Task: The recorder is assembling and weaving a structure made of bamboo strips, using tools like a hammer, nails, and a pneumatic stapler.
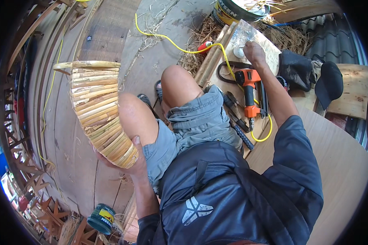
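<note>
My left hand grips the lower end of a long curved panel faced with rows of short, pale split sticks. It tilts up along my left thigh, with a wooden strip jutting out at its top end. Over on the right, my right hand is closed beside a small white round container on the bench. What its fingers hold, if anything, is hidden. Nearer me on the bench lies an orange and black air nailer joined to a yellow hose.
Pliers and a black-handled tool lie beside the nailer. A dark cap hangs at the right. A large bucket stands among fibre scraps at the back; a small green bucket is at lower left. Wooden stars lie near it.
</note>
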A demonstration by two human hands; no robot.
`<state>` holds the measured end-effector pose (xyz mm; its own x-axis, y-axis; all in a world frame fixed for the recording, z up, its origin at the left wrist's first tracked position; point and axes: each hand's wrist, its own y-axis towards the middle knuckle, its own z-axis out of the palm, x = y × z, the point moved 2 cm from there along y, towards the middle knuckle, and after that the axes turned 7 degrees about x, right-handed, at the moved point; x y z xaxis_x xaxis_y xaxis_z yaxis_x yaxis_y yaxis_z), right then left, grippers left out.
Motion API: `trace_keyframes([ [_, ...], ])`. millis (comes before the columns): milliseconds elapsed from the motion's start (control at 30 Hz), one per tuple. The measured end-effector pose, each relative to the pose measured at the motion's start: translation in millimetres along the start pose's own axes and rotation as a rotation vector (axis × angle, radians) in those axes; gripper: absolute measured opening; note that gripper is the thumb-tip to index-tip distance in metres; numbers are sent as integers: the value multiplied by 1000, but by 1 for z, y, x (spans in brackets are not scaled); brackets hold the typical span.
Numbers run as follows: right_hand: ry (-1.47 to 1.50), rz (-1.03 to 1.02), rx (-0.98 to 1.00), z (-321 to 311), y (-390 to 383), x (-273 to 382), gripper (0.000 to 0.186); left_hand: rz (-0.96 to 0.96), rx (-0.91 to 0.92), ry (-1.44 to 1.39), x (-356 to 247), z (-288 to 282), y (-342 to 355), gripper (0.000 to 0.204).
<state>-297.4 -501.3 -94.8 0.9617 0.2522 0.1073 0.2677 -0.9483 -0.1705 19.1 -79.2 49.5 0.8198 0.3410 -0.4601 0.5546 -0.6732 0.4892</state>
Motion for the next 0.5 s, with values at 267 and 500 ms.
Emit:
trace_keyframes([
  [267,104,34,96,-11,3,-16,30,-22,-16,-14,1,2,-1,98],
  [500,808,147,230,-8,-17,-29,29,-5,-28,6,-10,-3,12,98],
])
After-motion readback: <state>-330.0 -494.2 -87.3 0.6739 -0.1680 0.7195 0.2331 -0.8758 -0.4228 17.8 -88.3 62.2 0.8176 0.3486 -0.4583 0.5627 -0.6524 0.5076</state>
